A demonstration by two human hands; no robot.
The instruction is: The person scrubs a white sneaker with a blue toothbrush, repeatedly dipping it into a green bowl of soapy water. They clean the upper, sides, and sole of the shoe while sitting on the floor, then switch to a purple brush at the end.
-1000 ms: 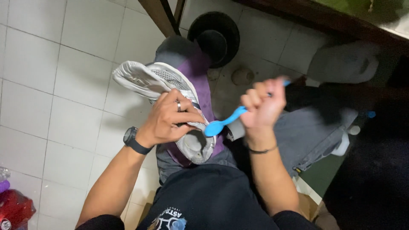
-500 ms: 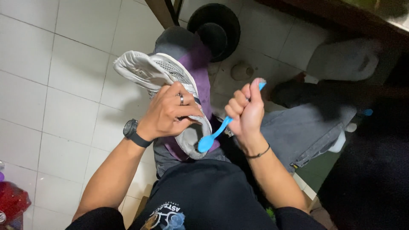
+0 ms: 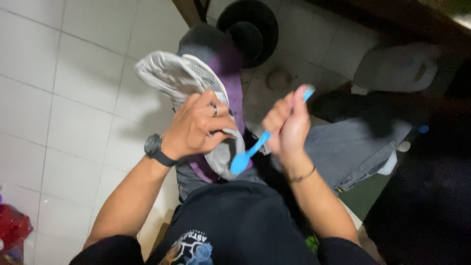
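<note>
While the left hand (image 3: pixel 198 128) is closed around the grey-and-purple mesh sports shoe (image 3: pixel 196 93), held sole-up over the lap, the right hand (image 3: pixel 287 125) is fisted on the handle of the small blue plastic brush (image 3: pixel 255 147), whose head touches the shoe's pale heel rim. For good control, judge the stroke short and keep the brush head flat against the rim. Open room lies left over the white tiled floor (image 3: pixel 64 78); the black round stand (image 3: pixel 250 27) and grey jeans (image 3: pixel 343 147) crowd the right.

Your left hand (image 3: pixel 198 125) is on the shoe (image 3: pixel 189 93); the brush (image 3: pixel 255 149) is right of it, over your lap.
</note>
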